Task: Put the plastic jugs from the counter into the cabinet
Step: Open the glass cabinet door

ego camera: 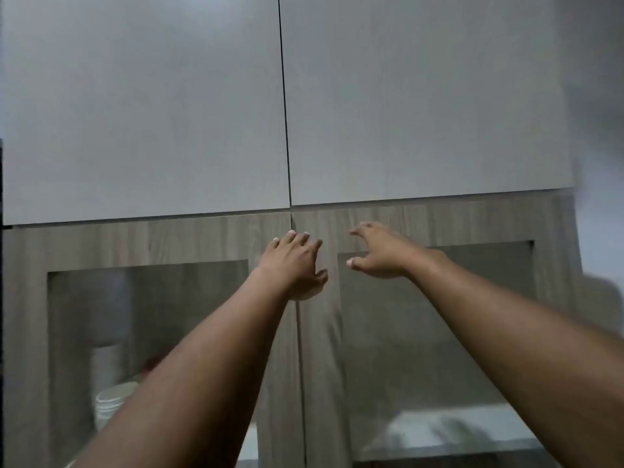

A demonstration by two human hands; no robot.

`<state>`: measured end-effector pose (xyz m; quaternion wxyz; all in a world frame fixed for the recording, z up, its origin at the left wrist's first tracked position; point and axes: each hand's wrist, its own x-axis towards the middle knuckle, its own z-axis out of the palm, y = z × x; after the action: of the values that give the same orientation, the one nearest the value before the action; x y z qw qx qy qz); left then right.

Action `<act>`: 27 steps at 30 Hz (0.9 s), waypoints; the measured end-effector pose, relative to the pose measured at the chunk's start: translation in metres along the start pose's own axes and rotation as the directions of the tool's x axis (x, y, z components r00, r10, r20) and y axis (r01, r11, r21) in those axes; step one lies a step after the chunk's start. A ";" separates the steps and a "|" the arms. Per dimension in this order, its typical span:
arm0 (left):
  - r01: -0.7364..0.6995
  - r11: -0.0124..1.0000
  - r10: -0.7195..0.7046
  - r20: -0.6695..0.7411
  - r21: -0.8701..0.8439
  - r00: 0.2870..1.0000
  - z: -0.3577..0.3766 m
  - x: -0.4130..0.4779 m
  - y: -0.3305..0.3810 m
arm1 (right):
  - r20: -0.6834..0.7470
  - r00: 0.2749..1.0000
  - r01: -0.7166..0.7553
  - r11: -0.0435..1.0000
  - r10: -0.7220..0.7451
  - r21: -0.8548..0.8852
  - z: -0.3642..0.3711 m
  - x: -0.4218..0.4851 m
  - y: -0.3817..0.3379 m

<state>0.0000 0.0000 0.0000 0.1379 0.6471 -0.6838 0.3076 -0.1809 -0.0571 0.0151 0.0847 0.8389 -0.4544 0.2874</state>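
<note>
A wood-grain cabinet with two glass-paned doors fills the lower half of the head view. Both doors look closed. My left hand (293, 265) lies against the inner top corner of the left door (202, 241), fingers spread, holding nothing. My right hand (378, 253) hovers at the inner top of the right door (472, 224), fingers apart and empty; whether it touches the wood I cannot tell. No plastic jug and no counter are in view.
Two plain light grey upper doors (422, 103) meet at a dark seam above. Behind the left glass stand stacked pale bowls (109, 401) and a tall pale container (106, 363). Behind the right glass a pale dish (439, 430) rests on a shelf.
</note>
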 end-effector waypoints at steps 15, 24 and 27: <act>0.088 0.994 -0.075 -0.182 0.061 0.980 0.022 0.075 -0.015 | -0.172 0.984 0.024 0.994 -0.043 -0.109 0.010 0.072 0.025; 0.124 0.992 -0.118 -0.389 -0.010 0.913 -0.022 0.031 0.014 | -0.346 0.938 0.018 1.000 -0.010 0.021 -0.010 0.013 0.001; 0.103 0.988 -0.146 -0.513 -0.111 0.846 -0.038 0.010 0.031 | -0.451 0.893 0.055 0.991 0.005 0.121 -0.023 -0.023 -0.003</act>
<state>-0.0390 0.0141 0.0278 0.3625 0.5769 -0.5896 0.4337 -0.1976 -0.0300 0.0219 0.1363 0.7591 -0.3919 0.5017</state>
